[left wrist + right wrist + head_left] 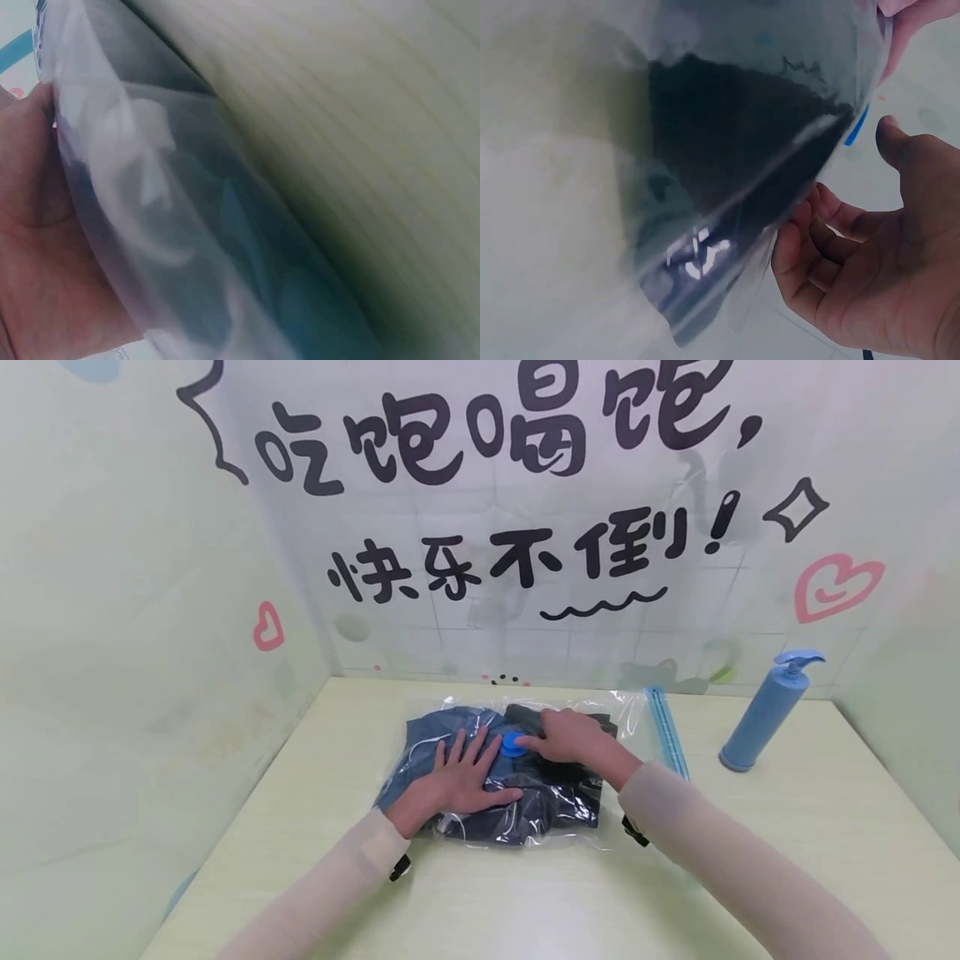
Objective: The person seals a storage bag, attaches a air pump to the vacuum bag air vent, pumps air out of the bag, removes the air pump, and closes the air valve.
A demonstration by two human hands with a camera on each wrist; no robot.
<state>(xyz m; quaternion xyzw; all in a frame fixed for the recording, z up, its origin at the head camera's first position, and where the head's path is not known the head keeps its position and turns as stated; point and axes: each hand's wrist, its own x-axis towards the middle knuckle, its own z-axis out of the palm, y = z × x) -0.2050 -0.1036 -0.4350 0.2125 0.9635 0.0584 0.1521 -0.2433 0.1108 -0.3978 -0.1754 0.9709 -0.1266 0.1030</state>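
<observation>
A clear plastic bag (632, 727) with folded dark blue and black clothes (438, 727) inside lies flat on the table. On its top face is a round blue valve cap (512, 744). My left hand (459, 779) rests palm down on the bag's left part, fingers spread, beside the cap. My right hand (572, 737) is over the black clothes, its fingers curled against the bag. The right thumb reaches to the cap's edge. In the right wrist view, the right hand (877, 255) shows curled fingers with the thumb held away from them.
A blue hand pump (765, 714) stands at the table's right. The bag's blue zip edge (666, 731) faces that side. Behind the pale wooden table (525, 902) hangs a printed backdrop (480, 635); walls flank both sides.
</observation>
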